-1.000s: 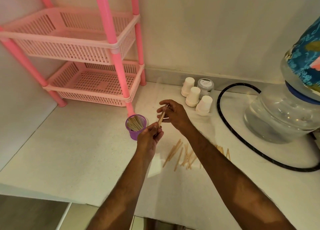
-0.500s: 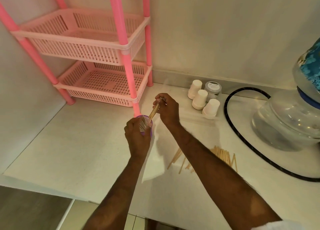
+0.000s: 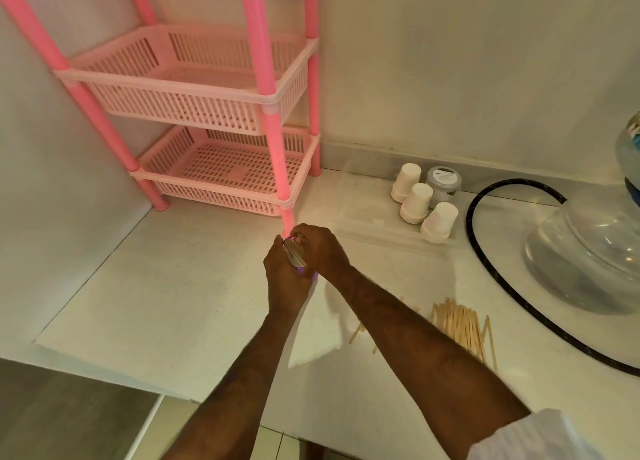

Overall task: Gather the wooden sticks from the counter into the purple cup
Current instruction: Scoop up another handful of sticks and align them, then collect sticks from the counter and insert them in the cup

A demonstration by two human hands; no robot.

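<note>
My left hand (image 3: 284,279) is wrapped around the purple cup (image 3: 302,271), which shows only as a thin purple sliver between my hands. A bundle of wooden sticks (image 3: 294,253) stands in the cup. My right hand (image 3: 323,250) is closed over the tops of those sticks from the right. A loose pile of wooden sticks (image 3: 460,324) lies on the white counter (image 3: 173,303), to the right of my right forearm, with a few more strays partly hidden under that arm.
A pink two-tier basket rack (image 3: 221,113) stands in the back left corner, its front leg just behind my hands. A clear tray (image 3: 363,213) holds three upturned white paper cups (image 3: 419,203) and a grey jar (image 3: 443,179). A black hose (image 3: 485,251) and a glass water bottle (image 3: 588,251) sit at right.
My left hand took hold of the purple cup. My right hand brought its sticks down into the cup and closed over their tops. The view shifted left.
</note>
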